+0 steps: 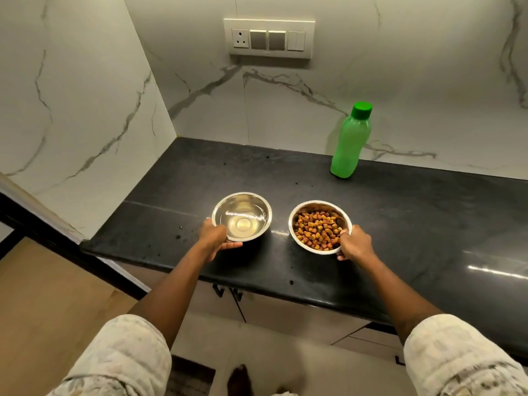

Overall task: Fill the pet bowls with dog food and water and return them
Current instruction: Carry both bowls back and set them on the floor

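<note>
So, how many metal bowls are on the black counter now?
2. The water bowl sits on the left, gripped by the left hand; the kibble bowl sits on the right, gripped by the right hand. None seems hidden.

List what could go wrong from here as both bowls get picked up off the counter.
1. The water bowl is gripped by the left hand at one rim only; lifting it tilted could slop water onto the counter.
2. The food bowl is heaped with kibble, and the right hand has a thumb over the rim, so pieces may spill.
3. Both hands are occupied, leaving none free to steady either bowl.
</note>
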{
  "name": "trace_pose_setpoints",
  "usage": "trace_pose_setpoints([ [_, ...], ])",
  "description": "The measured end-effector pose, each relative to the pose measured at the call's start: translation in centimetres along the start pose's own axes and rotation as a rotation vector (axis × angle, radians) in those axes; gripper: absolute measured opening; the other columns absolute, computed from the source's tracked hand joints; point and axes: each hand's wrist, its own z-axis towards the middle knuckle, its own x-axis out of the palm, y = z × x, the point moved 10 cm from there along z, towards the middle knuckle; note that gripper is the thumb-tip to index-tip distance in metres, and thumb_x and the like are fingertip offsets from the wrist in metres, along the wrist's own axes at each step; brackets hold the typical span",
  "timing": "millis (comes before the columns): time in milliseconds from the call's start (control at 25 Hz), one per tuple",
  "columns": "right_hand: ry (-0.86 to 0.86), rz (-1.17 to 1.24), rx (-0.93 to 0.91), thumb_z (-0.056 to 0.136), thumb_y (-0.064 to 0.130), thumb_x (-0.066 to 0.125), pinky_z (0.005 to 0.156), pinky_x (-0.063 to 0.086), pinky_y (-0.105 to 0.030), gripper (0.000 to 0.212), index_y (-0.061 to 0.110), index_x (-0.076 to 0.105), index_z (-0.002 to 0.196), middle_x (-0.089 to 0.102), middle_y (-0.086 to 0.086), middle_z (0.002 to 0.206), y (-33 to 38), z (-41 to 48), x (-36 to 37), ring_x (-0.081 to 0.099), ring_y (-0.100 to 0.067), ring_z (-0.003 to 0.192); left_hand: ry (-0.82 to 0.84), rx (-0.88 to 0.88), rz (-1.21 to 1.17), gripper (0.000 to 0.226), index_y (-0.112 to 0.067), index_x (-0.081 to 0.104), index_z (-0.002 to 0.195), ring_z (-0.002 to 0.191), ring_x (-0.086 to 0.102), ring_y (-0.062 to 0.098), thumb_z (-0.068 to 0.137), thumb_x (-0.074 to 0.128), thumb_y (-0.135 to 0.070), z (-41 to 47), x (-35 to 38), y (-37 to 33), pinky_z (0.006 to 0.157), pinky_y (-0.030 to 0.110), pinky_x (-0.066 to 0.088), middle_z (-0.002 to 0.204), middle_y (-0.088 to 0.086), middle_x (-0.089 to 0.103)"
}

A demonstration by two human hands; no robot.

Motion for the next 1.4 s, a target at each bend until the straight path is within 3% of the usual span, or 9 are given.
trace_pose_setpoints([
  [160, 0.008, -0.001, -0.060, 0.101, 0.009, 0.042, 0.034, 0.051, -0.022, 0.033, -0.001, 0.059, 0.129, 0.069, -0.024, 0.116, 1.1, 0.3, 0.6, 0.070, -0.019, 0.040, -0.070, 0.016, -0.051, 0.043, -0.008, 0.045, 0.123, 0.078, 0.073, 0.037, 0.092, 0.036, 0.020, -1.1, -1.3, 0.7, 0.051, 0.043, 0.065, 0.101, 0.008, 0.057],
  [400, 0.074, 0.010, -0.216, 0.101, 0.005, 0.044, 0.036, 0.053, -0.024, 0.028, 0.005, 0.058, 0.126, 0.071, -0.014, 0.095, 6.8, -2.5, 4.7, 0.070, -0.016, 0.041, -0.154, 0.018, -0.141, 0.040, -0.011, 0.043, 0.123, 0.079, 0.072, 0.036, 0.093, 0.043, 0.015, -3.1, -8.1, 3.6, 0.051, 0.041, 0.064, 0.106, 0.008, 0.054],
  [640, 0.218, 0.030, -0.417, 0.103, 0.008, 0.046, 0.043, 0.060, -0.031, 0.023, 0.008, 0.056, 0.124, 0.072, -0.011, 0.088, 15.6, -8.6, 13.8, 0.074, -0.022, 0.049, -0.352, 0.009, -0.237, 0.046, -0.012, 0.048, 0.125, 0.079, 0.073, 0.041, 0.088, 0.041, 0.015, -6.4, -21.1, 7.3, 0.054, 0.045, 0.065, 0.117, 0.013, 0.055],
  [800, 0.347, -0.016, -0.550, 0.105, 0.010, 0.048, 0.045, 0.061, -0.033, 0.017, 0.009, 0.057, 0.119, 0.074, -0.013, 0.082, 21.6, -14.6, 22.7, 0.073, -0.021, 0.046, -0.464, -0.007, -0.307, 0.041, -0.014, 0.049, 0.127, 0.076, 0.077, 0.044, 0.092, 0.052, 0.007, -9.3, -31.4, 11.2, 0.052, 0.041, 0.064, 0.122, 0.018, 0.060],
  [1000, 0.512, -0.051, -0.636, 0.107, 0.009, 0.049, 0.037, 0.056, -0.029, 0.012, 0.009, 0.054, 0.118, 0.072, -0.017, 0.084, 27.6, -23.8, 36.1, 0.070, -0.019, 0.042, -0.572, -0.057, -0.401, 0.053, -0.016, 0.047, 0.137, 0.068, 0.078, 0.042, 0.091, 0.073, -0.007, -12.8, -45.3, 17.4, 0.059, 0.048, 0.065, 0.117, 0.022, 0.067],
  [1160, 0.621, -0.092, -0.654, 0.106, 0.011, 0.051, 0.040, 0.056, -0.028, 0.018, 0.003, 0.057, 0.122, 0.074, -0.025, 0.094, 31.6, -30.7, 46.8, 0.072, -0.022, 0.046, -0.689, -0.083, -0.446, 0.051, -0.015, 0.049, 0.132, 0.065, 0.078, 0.040, 0.088, 0.070, 0.000, -15.7, -55.7, 21.0, 0.057, 0.048, 0.065, 0.111, 0.020, 0.069],
  [1400, 0.768, -0.096, -0.677, 0.107, 0.014, 0.050, 0.041, 0.057, -0.027, 0.018, 0.007, 0.053, 0.123, 0.074, -0.021, 0.083, 37.3, -40.7, 60.1, 0.071, -0.021, 0.043, -0.862, -0.123, -0.549, 0.050, -0.016, 0.047, 0.131, 0.065, 0.079, 0.038, 0.089, 0.072, -0.003, -18.6, -68.0, 25.6, 0.056, 0.047, 0.065, 0.108, 0.019, 0.071],
])
